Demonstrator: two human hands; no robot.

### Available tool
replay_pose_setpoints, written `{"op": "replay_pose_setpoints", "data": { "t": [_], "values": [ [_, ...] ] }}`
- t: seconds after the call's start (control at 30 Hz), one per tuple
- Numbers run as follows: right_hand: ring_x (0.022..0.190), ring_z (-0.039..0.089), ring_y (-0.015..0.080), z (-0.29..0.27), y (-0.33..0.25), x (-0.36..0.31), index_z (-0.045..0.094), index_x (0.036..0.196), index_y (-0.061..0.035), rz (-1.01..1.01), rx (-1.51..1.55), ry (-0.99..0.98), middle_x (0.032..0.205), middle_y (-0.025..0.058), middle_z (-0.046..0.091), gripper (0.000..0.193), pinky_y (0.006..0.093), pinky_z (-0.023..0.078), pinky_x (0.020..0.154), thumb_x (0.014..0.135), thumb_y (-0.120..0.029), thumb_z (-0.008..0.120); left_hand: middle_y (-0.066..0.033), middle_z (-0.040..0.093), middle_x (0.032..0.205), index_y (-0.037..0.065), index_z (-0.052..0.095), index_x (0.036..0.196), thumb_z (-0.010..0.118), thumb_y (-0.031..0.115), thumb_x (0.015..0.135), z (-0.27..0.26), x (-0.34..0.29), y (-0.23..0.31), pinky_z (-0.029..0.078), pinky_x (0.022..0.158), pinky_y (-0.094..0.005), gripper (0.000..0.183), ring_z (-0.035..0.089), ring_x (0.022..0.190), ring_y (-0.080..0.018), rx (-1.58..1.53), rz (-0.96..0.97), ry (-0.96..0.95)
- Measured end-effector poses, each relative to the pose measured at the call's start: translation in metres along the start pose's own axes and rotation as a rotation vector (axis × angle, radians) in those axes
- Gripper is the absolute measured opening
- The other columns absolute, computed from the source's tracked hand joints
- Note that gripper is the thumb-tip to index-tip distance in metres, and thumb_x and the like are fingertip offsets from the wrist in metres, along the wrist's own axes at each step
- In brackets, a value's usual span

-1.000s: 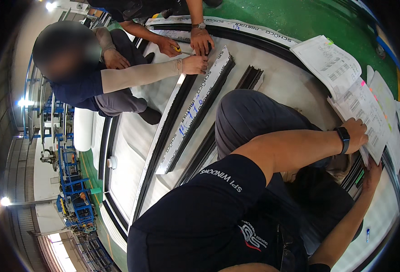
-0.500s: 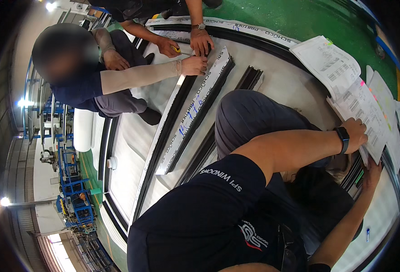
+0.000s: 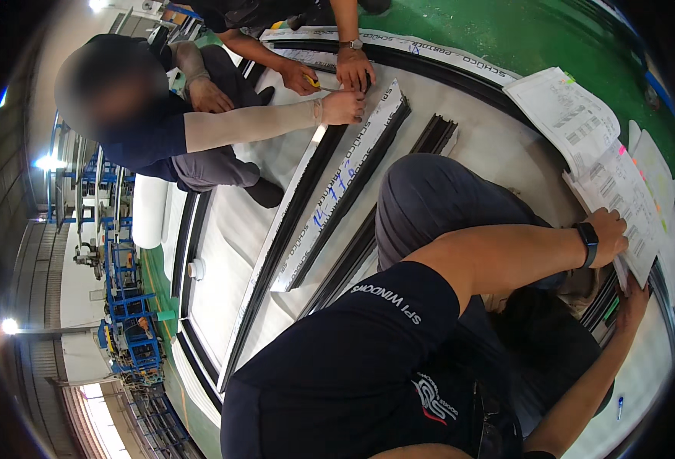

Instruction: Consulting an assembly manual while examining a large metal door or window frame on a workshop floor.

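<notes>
A thick stack of printed drawing sheets [image 3: 628, 199] with coloured tabs lies spread at the right, its top pages folded over. My left hand [image 3: 606, 236], black band at the wrist, has its fingers curled on the sheets' near edge. Below it, my right hand [image 3: 632, 303] grips the lower corner of the same stack, thumb against the edge and the other fingers partly hidden. Dark profiles [image 3: 603, 306] lie just beside and under the papers. My bent left knee [image 3: 444, 199] rises between the papers and long black profiles.
Long black profiles [image 3: 337, 187] with printed film lie on the white-covered surface. Across from me, one co-worker's sleeved arm [image 3: 253, 122] and another's hand [image 3: 299, 78], holding a yellow tape measure [image 3: 312, 81], meet at a profile end. A blue pen [image 3: 620, 408] lies lower right.
The whole view has shifted slightly, so the scene sits a little further right. My hands stay at the sheets, and the co-workers' hands keep nearly the same place.
</notes>
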State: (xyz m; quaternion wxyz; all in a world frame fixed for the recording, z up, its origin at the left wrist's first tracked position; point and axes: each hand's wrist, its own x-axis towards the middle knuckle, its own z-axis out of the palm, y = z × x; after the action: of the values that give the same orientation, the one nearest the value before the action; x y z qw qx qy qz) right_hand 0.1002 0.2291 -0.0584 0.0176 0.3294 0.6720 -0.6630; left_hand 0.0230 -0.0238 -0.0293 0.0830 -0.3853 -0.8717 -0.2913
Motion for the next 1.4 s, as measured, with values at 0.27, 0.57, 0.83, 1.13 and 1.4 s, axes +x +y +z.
{"op": "replay_pose_setpoints", "data": {
  "t": [0.27,0.57,0.83,1.13,1.4],
  "values": [
    [0.109,0.059,0.0219,-0.003,0.003,0.002,0.056,0.13,-0.0046,-0.003,0.01,-0.016,0.122,0.0073,0.063,0.042,0.0398,0.047,0.09,0.09,-0.017,0.064,-0.0105,0.065,0.099,0.016,0.075,0.089,0.06,0.022,0.081,0.0,0.001,-0.001,0.047,0.078,-0.0457,0.018,0.058,0.099,-0.0311,-0.024,0.009,0.004],
    [0.098,0.061,0.0179,0.016,-0.012,-0.018,0.058,0.128,-0.0084,-0.006,-0.016,0.021,0.114,0.0034,0.066,0.04,0.0346,0.047,0.078,0.089,-0.018,0.064,-0.0089,0.063,0.098,0.017,0.074,0.091,0.062,0.022,0.084,-0.007,-0.001,0.0,0.047,0.079,-0.0443,0.015,0.057,0.1,-0.0297,-0.005,0.025,-0.015],
    [0.106,0.057,0.0184,0.02,-0.013,-0.022,0.056,0.13,-0.0106,0.034,0.02,-0.056,0.119,0.0019,0.062,0.043,0.04,0.046,0.085,0.089,-0.021,0.065,-0.0078,0.063,0.094,0.013,0.069,0.083,0.066,0.02,0.078,-0.018,-0.003,-0.001,0.048,0.075,-0.0427,0.009,0.059,0.094,-0.0298,-0.068,0.047,0.056],
    [0.097,0.059,0.0144,0.023,-0.013,-0.024,0.058,0.125,-0.0108,0.051,0.182,-0.051,0.114,0.0007,0.064,0.037,0.0333,0.047,0.079,0.089,-0.017,0.062,-0.008,0.064,0.094,0.011,0.068,0.087,0.065,0.021,0.082,-0.022,-0.003,-0.003,0.05,0.076,-0.0443,0.011,0.061,0.092,-0.0302,-0.127,0.059,0.068],
    [0.094,0.057,0.0129,0.032,-0.036,-0.045,0.061,0.129,-0.0117,-0.023,-0.014,-0.154,0.113,0.0015,0.062,0.041,0.0286,0.048,0.074,0.09,-0.018,0.054,-0.0123,0.063,0.086,0.006,0.062,0.087,0.06,0.019,0.089,-0.029,0.008,-0.005,0.048,0.073,-0.0484,0.013,0.06,0.086,-0.0353,-0.291,-0.105,0.115]
  ]
}}
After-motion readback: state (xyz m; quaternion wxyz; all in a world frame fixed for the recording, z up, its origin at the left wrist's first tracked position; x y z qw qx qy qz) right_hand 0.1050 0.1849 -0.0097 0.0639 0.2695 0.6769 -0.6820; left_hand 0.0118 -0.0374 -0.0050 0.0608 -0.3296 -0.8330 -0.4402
